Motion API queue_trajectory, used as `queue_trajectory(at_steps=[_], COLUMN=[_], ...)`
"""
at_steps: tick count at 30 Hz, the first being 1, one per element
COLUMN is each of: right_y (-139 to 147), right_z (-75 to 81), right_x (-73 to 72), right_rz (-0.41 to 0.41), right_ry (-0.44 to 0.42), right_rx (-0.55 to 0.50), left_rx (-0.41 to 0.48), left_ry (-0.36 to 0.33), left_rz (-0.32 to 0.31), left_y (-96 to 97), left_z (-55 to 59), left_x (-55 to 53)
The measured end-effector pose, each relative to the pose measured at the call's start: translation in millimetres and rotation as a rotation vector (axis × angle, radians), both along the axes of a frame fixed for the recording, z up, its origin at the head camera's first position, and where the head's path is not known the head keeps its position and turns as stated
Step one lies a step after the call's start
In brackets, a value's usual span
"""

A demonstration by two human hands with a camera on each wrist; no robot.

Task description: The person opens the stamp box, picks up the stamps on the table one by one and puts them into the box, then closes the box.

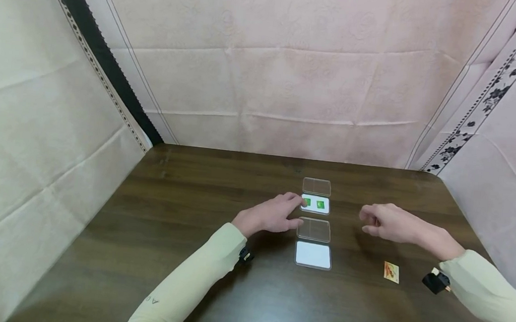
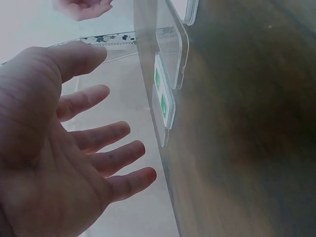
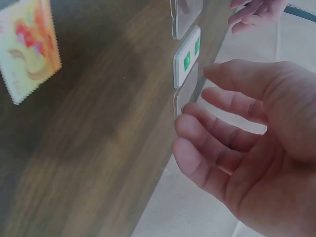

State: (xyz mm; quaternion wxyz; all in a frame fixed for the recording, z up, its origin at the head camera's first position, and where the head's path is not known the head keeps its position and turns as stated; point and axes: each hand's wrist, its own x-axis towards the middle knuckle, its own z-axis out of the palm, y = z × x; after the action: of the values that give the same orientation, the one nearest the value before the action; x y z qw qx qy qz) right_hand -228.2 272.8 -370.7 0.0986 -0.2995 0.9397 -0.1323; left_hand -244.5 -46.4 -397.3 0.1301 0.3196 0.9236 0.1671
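My left hand hovers at the left side of a small flat case whose white base bears two green stamps. Its fingers are spread, and nothing is in the palm in the left wrist view. Behind that base lies its clear lid. Nearer to me are a second clear lid and a plain white base. To the right, above the table, my right hand has loosely bent fingers and holds nothing. A colourful stamp with serrated edges lies near it.
Everything lies on a dark brown wooden table. Pale cloth hangs behind it and along both sides. A black wrist camera is strapped at the right sleeve, beside the stamp.
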Motion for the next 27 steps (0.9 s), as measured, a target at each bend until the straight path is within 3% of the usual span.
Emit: queue_trajectory(at_steps=[11,27], right_y=[14,41], right_z=[-6.6,-25.1], right_x=[19.3,34.4], right_rz=[0.002,-0.009], right_ry=[-0.066,-0.132], right_rx=[-0.029,-0.011], left_rx=[-0.007,-0.045], left_ry=[0.006,-0.01], left_rz=[-0.019,-0.037], left_y=[-4.8,-14.6], left_z=[-1.2,-14.4], left_x=[16.9,33.5])
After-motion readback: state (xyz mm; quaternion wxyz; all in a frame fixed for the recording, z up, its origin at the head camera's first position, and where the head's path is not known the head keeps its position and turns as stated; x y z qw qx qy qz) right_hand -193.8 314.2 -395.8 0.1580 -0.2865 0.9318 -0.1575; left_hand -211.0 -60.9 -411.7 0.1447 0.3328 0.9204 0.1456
